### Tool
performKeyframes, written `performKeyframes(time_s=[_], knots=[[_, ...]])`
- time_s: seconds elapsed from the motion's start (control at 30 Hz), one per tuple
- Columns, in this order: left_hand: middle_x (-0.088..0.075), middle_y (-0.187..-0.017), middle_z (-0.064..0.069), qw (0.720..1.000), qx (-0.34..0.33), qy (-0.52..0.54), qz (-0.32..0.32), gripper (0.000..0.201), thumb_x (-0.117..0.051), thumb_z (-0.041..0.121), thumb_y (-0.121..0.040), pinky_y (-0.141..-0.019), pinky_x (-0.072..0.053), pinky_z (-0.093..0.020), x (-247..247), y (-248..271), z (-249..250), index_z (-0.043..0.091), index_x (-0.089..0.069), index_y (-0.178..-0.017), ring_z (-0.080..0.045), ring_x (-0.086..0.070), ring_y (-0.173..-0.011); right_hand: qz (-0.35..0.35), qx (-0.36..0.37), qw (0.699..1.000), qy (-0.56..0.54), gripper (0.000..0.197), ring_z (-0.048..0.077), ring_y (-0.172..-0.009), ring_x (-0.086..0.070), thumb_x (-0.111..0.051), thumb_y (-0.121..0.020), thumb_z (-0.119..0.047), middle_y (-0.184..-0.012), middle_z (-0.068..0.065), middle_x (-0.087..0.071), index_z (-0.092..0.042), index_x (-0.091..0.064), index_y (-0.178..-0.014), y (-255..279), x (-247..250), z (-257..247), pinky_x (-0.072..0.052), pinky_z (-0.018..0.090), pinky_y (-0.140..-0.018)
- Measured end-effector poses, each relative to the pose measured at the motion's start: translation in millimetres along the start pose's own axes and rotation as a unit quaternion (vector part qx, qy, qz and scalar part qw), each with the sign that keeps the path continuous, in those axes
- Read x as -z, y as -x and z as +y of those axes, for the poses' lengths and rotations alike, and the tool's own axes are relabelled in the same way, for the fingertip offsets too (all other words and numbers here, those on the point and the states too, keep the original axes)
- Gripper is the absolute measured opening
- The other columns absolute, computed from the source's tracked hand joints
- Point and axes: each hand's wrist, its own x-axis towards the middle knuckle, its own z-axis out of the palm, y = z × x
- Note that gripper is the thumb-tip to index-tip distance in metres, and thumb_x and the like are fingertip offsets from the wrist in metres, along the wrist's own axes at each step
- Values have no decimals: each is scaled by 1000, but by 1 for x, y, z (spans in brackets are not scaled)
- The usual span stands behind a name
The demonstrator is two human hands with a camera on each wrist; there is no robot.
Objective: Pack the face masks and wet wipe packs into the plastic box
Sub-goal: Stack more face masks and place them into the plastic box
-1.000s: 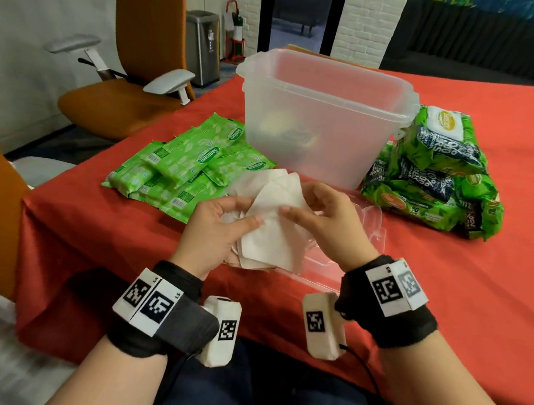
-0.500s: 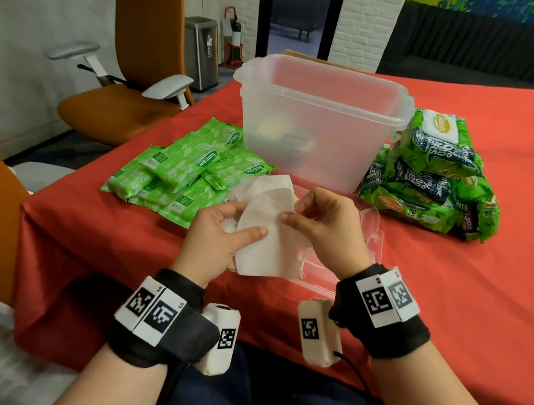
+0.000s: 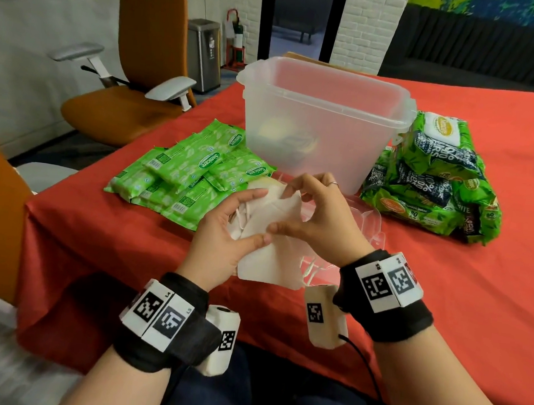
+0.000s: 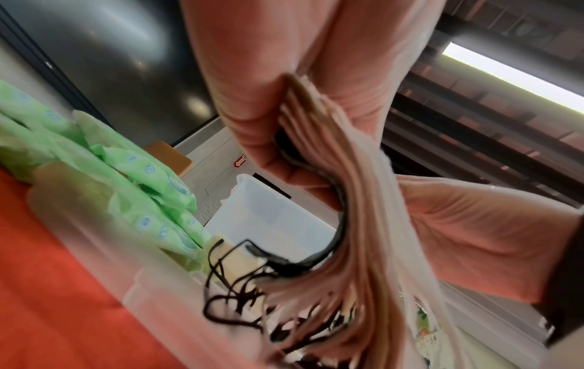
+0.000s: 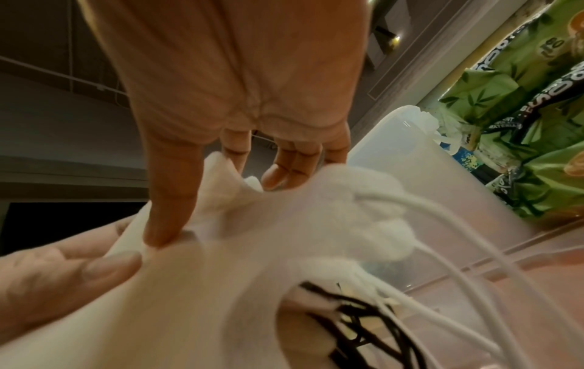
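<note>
With both your left hand and right hand grasping the masks, the box holds little and the wipe packs remain outside.

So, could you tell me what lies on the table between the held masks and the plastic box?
In the head view, a clear plastic lid lies on the red cloth between the masks and the box; nothing else is there.

Even indoor light; blurred wrist views
</note>
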Motion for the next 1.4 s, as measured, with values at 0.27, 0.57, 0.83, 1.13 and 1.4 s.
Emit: performKeyframes(time_s=[0.27,0.57,0.83,1.13,1.4], knots=[[-66,-79,26,999,27,1,22,39,-74,-5,-70,-77,-45,-11,1,-1,-7,28,-66,-89,8,-58,-80,47,63,997,-19,30,20,-82,-51,-85,-59,-18,-84,0,-52,-21,-56,-60,6,-3,4,-43,33,-72],[-71,-91,12,994,63,67,58,38,-60,-8,-82,-88,-51,-43,7,-1,-5,28,-70,-89,-12,-62,-97,32,-15,982,-185,11,35,-89,-62,-71,-72,-22,-93,16,-68,-19,-68,-83,1,0,12,-49,54,-83],[-69,-90,23,999,25,41,21,45,-62,-14,-78,-80,-43,-8,8,-2,-5,26,-61,-98,8,-59,-89,10,0,984,-180,15,13,-92,-60,-70,-74,-19,-97,3,-67,-17,-70,-89,-5,-2,4,-48,36,-83],[-51,-131,6,997,3,60,46,76,-68,-13,-73,-89,-46,-17,10,-3,-6,41,-44,-121,4,-60,-97,5,-2,981,-196,15,11,-91,-59,-72,-74,-14,-93,-3,-64,-27,-70,-81,-5,-7,9,-46,27,-80],[-63,-104,7,989,17,98,108,57,-62,-17,-76,-79,-50,-17,8,-6,-8,31,-56,-106,3,-62,-91,-22,40,994,-102,18,-1,-67,-53,-74,-73,-9,-72,-13,-62,-26,-66,-71,0,-13,6,-43,20,-67]])
